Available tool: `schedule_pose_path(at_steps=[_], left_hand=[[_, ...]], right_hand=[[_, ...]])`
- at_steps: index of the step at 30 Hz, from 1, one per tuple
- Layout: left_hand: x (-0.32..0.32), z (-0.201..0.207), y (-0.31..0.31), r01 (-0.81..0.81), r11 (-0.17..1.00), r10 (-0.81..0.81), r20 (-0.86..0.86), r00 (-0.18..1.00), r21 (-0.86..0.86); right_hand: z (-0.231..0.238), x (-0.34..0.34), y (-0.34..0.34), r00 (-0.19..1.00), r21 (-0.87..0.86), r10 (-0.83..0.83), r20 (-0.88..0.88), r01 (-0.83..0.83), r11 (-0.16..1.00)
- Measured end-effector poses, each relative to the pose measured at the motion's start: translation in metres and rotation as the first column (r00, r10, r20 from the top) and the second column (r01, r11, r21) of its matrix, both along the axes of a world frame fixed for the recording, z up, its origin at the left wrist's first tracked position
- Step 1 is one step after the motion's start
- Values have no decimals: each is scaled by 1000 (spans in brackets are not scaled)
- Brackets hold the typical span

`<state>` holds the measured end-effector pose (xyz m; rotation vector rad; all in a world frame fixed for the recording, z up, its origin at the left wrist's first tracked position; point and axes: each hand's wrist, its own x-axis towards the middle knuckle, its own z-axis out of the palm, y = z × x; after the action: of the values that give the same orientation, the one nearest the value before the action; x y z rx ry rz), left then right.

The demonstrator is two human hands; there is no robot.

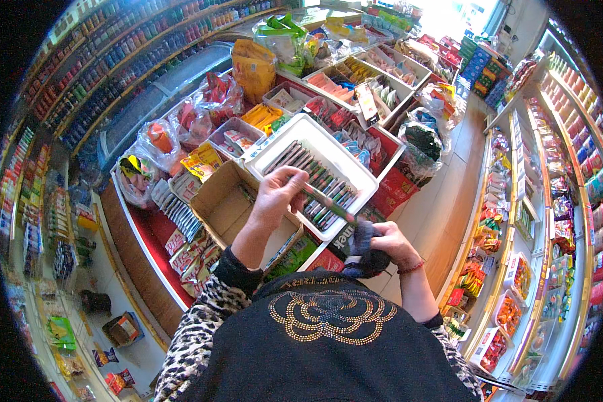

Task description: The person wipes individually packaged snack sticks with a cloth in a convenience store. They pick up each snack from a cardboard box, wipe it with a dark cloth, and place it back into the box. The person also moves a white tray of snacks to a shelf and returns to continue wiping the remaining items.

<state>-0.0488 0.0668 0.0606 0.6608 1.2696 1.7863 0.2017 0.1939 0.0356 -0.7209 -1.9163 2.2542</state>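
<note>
My left hand is closed, thumb and fingers pinching one end of a slim, dark green stick-shaped packet with reddish marks. The packet slants down to the right, over the edge of a white plastic tray. Inside the tray, several similar slim packets lie side by side in rows. My right hand grips a bunched dark cloth, which is at the lower end of the held packet; whether it touches is blurred. An open cardboard box stands left of the tray, partly behind my left forearm.
Snack bins and clear bags of goods crowd the display beyond the tray. Striped packets lie left of the box. Stocked shelves line the right side, with a tiled aisle between. Bottle shelves stand far left.
</note>
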Motion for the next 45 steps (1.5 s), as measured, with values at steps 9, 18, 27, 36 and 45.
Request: schedule_pose_path(at_steps=[9, 18, 27, 36, 45], left_hand=[[-40, -133, 71, -240, 923, 152, -288, 945, -299], [-40, -182, 80, -448, 745, -502, -858, 110, -494], [-61, -178, -13, -405, 828, 155, -535, 831, -388], [-97, -261, -25, -353, 632, -240, -607, 758, -690], [-105, -285, -9, -626, 363, -44, -684, 728, -690]], right_hand=[[-40, 49, 3, 918, -365, -369, -148, 296, 883], [-49, 51, 4, 923, -359, -369, -104, 311, 880], [-45, 25, 5, 927, -337, -347, -145, 284, 898], [-42, 14, -2, 958, -323, -265, -106, 219, 921], [-40, 33, -9, 941, -343, -334, -52, 298, 891]])
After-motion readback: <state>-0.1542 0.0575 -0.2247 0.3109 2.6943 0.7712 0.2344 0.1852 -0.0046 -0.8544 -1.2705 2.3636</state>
